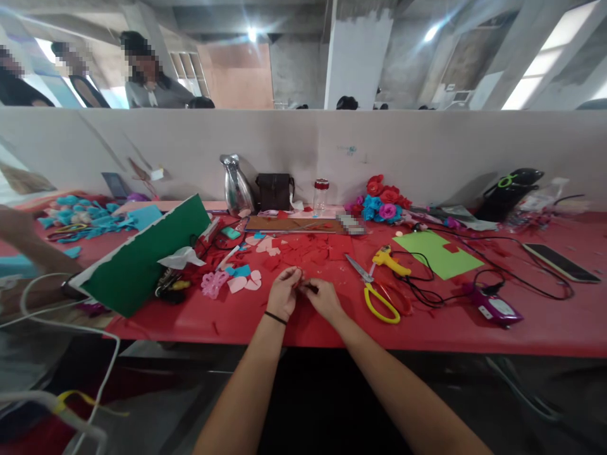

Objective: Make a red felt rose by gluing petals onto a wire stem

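My left hand (pixel 285 292) is closed in a pinch just above the red table near its front edge. My right hand (pixel 323 298) meets it from the right, fingers pressed together, fingertips almost touching the left ones. A trace of red shows between them, too small and covered to name. Beyond the fingers lie many cut red paper pieces (pixel 303 251). Pink paper petals (pixel 238 284) and a pink looped bow (pixel 215 284) are left of my left hand. Yellow-handled scissors (pixel 382 304) and a yellow glue gun (pixel 391 260) rest to the right of my right hand.
A green board (pixel 147 259) leans at the left, near another person's arm (pixel 28 246). Black cables (pixel 516 243) run by a purple power box (pixel 496 306) and a phone (pixel 562 261). Paper flowers (pixel 385 201), a jar (pixel 320 197) and a metal jug (pixel 236 186) stand along the partition.
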`<state>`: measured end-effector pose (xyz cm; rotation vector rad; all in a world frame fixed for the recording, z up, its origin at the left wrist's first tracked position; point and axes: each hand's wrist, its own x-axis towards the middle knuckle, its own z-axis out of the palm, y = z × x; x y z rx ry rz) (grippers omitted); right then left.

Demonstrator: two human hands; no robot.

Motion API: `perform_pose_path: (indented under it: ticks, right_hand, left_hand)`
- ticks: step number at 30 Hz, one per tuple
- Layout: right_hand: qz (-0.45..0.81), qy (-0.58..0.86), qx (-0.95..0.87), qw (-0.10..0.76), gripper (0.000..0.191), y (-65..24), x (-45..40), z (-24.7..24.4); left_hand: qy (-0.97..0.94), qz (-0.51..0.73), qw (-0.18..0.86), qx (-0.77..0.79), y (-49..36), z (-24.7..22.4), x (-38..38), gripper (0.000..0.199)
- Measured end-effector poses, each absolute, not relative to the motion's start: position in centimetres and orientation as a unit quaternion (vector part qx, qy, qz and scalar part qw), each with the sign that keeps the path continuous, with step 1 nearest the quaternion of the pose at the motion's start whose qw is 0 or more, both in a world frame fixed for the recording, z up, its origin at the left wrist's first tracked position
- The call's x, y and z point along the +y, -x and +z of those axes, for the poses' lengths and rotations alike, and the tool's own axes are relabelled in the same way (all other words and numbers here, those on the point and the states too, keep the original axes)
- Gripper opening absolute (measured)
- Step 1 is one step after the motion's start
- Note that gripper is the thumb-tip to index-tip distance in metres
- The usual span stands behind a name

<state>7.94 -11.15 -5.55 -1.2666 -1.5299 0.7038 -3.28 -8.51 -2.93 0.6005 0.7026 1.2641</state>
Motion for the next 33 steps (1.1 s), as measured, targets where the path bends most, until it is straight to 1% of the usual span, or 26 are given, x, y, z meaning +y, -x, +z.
perform_pose_path:
  ticks: [8,17,25,29,31,33]
  right_hand:
    - [0.299,0.499,-0.645,0.496,0.014,-8.1,-10.9,-6.0]
    - [0.298,0.500,-0.645,0.496,0.016,-8.2,-10.5,-6.3]
    - [0.295,0.510,-0.655,0.473,0.010,-8.3,-10.9,-5.5]
    - [0.293,0.521,-0.647,0.474,0.010,-7.8,-11.6,-5.2]
    - [0.276,0.534,-0.634,0.487,0.014,-7.8,-12.4,-4.6]
    - [0.246,0.558,-0.609,0.507,0.028,-8.6,-13.6,-3.4]
  left_hand:
    - [-0.216,0.554,0.745,0.303,3.1,-3.6,-7.7,0.025]
    - [-0.221,0.573,0.739,0.277,2.7,-4.1,-8.6,0.021]
    - [-0.202,0.581,0.734,0.286,3.0,-4.0,-8.0,0.018]
    - [-0.191,0.588,0.730,0.291,3.1,-4.0,-7.8,0.016]
    - [-0.190,0.593,0.726,0.291,3.2,-3.9,-7.8,0.014]
    - [-0.196,0.593,0.725,0.291,3.2,-3.7,-7.9,0.013]
